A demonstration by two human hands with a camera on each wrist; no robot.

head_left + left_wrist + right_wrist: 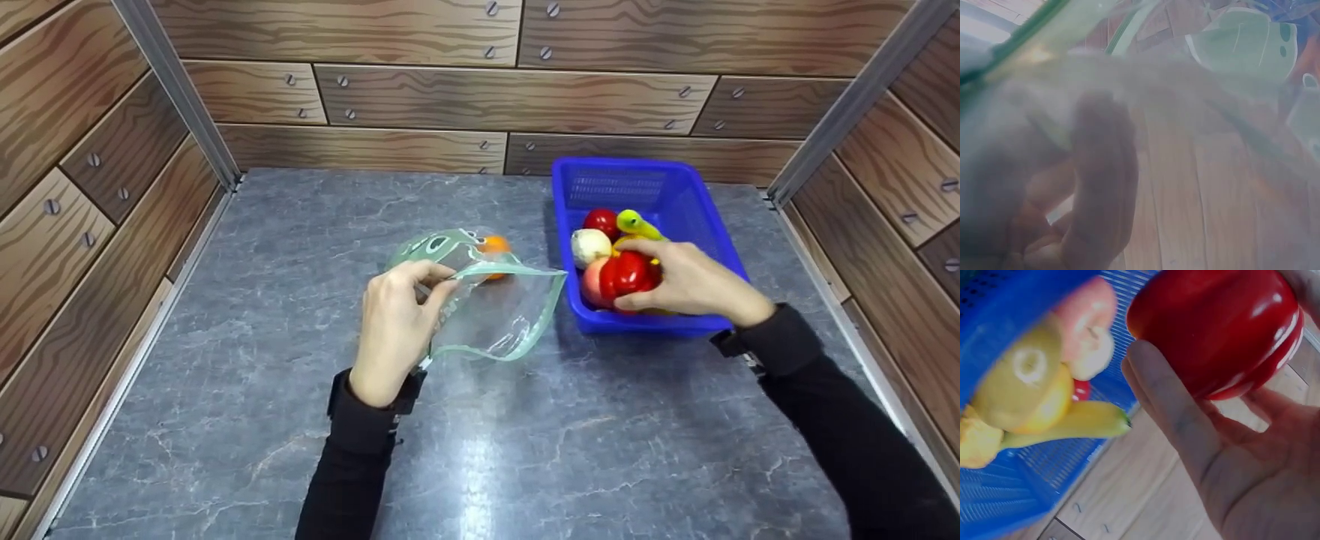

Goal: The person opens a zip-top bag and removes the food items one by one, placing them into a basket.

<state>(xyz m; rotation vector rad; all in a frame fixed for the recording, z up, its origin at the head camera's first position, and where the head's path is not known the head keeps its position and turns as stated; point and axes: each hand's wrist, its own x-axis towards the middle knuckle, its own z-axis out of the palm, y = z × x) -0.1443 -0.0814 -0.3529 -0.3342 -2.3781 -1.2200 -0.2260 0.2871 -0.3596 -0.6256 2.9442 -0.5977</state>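
Observation:
My left hand pinches the rim of a clear zip bag with green edges, its mouth spread toward the basket. A round orange fruit shows at the bag's far side; whether it lies inside or behind the film I cannot tell. In the left wrist view, film hazes the fingers. My right hand grips a red bell pepper over the front part of a blue basket. The right wrist view shows thumb and fingers around the pepper, apart from the other produce.
Inside the basket are a red fruit, a whitish round one, a pinkish one and a banana. Wood-patterned walls border the grey marbled tabletop at the back and both sides.

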